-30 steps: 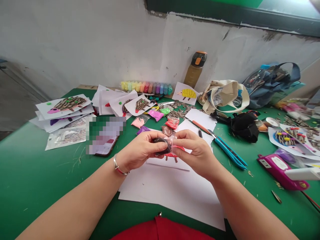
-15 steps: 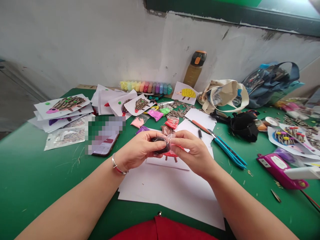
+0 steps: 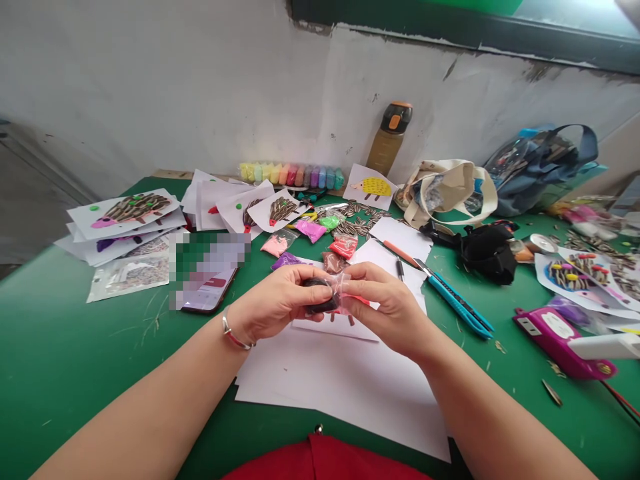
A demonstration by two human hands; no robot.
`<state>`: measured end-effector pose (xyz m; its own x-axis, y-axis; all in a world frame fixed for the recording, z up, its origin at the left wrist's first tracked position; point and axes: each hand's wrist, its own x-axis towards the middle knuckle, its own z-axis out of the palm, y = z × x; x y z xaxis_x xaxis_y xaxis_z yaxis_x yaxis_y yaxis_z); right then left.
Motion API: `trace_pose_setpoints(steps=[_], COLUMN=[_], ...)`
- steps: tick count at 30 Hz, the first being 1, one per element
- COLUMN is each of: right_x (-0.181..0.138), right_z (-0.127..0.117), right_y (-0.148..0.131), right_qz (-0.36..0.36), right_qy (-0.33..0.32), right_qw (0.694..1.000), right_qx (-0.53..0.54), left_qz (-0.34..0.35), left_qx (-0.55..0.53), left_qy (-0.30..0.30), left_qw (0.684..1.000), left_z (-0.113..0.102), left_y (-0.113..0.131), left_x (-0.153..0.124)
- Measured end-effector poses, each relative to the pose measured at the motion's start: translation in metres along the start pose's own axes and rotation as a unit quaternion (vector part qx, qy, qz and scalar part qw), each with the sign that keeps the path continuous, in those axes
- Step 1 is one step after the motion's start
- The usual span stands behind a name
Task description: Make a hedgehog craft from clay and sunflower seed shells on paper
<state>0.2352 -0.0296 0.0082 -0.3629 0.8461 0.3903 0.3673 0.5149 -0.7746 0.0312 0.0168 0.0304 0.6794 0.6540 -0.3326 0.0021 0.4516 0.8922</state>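
A small clear bag of black modelling clay [image 3: 320, 300] is held up between both hands. My left hand [image 3: 280, 299], with a bracelet at the wrist, has its thumb and fingers wrapped round the dark lump. With fingertips together, my right hand [image 3: 383, 300] pinches the clear plastic end of the bag. Below them, partly hidden, lies a white card [image 3: 345, 328] with red and brown clay shapes on it. It rests over larger white sheets [image 3: 345, 380]. Just beyond the hands are bags of brown clay [image 3: 334, 262], red clay [image 3: 345, 246] and purple clay [image 3: 284, 260].
At left lie a phone [image 3: 210, 283] and stacked cards with seed hedgehogs [image 3: 125, 213]. To the right are a blue cutter [image 3: 457, 300], a black pen [image 3: 400, 269] and a magenta glue-gun-like device [image 3: 563, 340]. Farther back stand a bottle [image 3: 387, 143] and a cloth bag [image 3: 450, 190].
Both hands stay in almost the same place, still gripping the bag. The black lump has tilted slightly in the fingers.
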Motion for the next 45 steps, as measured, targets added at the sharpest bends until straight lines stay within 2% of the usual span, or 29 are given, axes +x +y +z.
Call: trace_pose_setpoints(steps=[9, 16, 21, 26, 32, 45], right_x=[-0.0003, -0.0013, -0.0007, 0.0007, -0.0009, 0.0015], right_z=[-0.0003, 0.0028, 0.0015, 0.0019, 0.0024, 0.0011], right_y=[-0.0019, 0.0008, -0.0004, -0.0032, -0.0025, -0.0039], right_qz=[-0.005, -0.011, 0.007, -0.010, 0.033, 0.030], right_qy=[0.005, 0.009, 0.003, 0.011, 0.000, 0.018], right_qw=[0.999, 1.000, 0.999, 0.997, 0.999, 0.999], right_qx=[-0.037, -0.021, -0.045, -0.071, 0.008, -0.005], left_qz=[-0.030, -0.004, -0.011, -0.006, 0.017, 0.008], left_qx=[-0.015, -0.022, -0.021, -0.026, -0.028, -0.034], left_qy=[0.005, 0.005, 0.013, 0.011, 0.009, -0.001], left_qw=[0.999, 1.000, 1.000, 1.000, 0.999, 0.999], left_z=[0.0038, 0.0034, 0.0044, 0.0042, 0.0021, 0.0044], left_y=[-0.0030, -0.0010, -0.0031, -0.0056, -0.0035, -0.0052], left_x=[-0.0004, -0.0003, 0.0003, 0.0015, 0.0008, 0.0023])
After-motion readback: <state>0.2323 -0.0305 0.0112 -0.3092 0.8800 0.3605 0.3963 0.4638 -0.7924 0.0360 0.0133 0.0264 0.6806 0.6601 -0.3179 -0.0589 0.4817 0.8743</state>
